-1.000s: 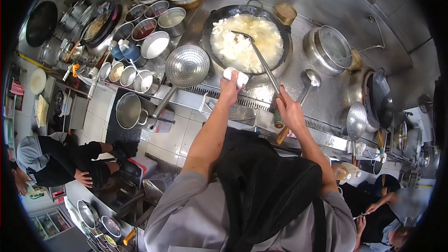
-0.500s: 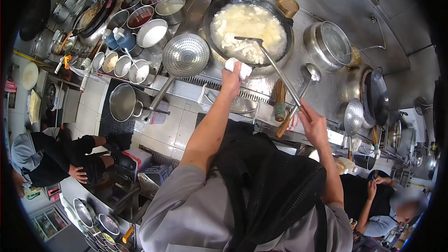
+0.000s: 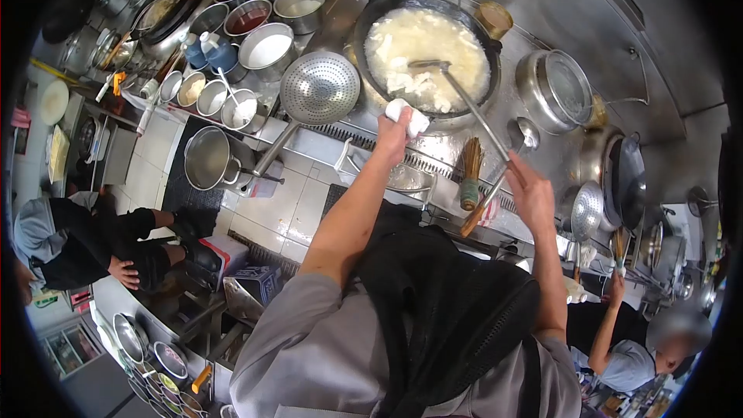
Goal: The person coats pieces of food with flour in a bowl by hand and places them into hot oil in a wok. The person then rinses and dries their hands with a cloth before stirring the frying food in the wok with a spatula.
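Note:
My left hand point(image 3: 393, 139) is closed on a folded white cloth point(image 3: 408, 118), pressed at the near rim of a black wok point(image 3: 495, 70). Cloudy, frothy liquid with pale chunks point(image 3: 426, 42) fills much of the wok. My right hand point(image 3: 532, 195) grips the end of a long-handled wok spatula point(image 3: 474, 108); its flat metal head lies in the liquid among the pale pieces. Close to that hand, a ladle point(image 3: 528, 133) rests on the steel counter, its wooden handle sticking out over the front edge. A bamboo brush point(image 3: 471, 170) stands between my hands.
A perforated strainer point(image 3: 320, 87) lies left of the wok, beside metal seasoning bowls point(image 3: 267, 48). Right of the wok sits a steel pot point(image 3: 556, 89). A metal pot point(image 3: 207, 156) stands below left. Co-workers are at far left point(image 3: 85, 240) and lower right point(image 3: 619, 340).
The view has shifted, so the counter appears farther right and lower. My right hand has pushed the spatula slightly farther into the wok. The right-hand co-worker's hand has risen.

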